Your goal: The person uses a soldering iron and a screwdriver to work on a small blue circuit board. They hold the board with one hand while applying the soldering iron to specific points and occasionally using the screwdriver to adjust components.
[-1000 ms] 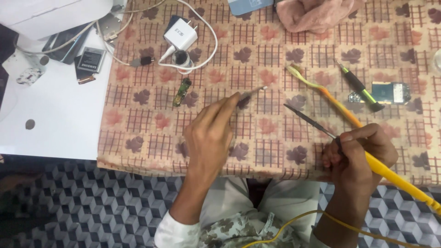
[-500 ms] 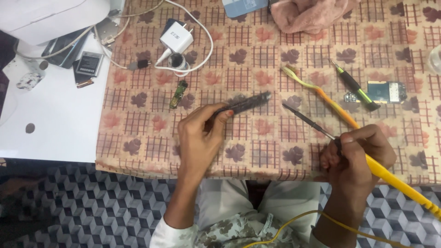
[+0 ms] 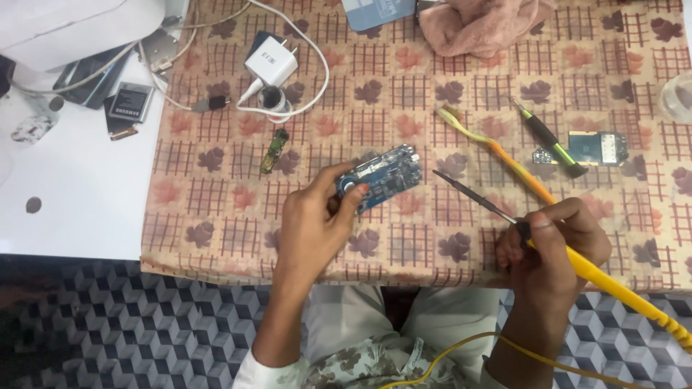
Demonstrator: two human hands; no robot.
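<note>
Your left hand (image 3: 313, 220) pinches the blue circuit board (image 3: 380, 179) by its near-left end, holding it near the middle of the worktop (image 3: 404, 94), while your right hand (image 3: 551, 241) is closed around the yellow-handled soldering iron (image 3: 504, 216) toward the near edge. The iron's tip is close to the board but not touching it, so no joint looks begun. The board's long axis runs near-left to far-right; the iron points far-left at it.
</note>
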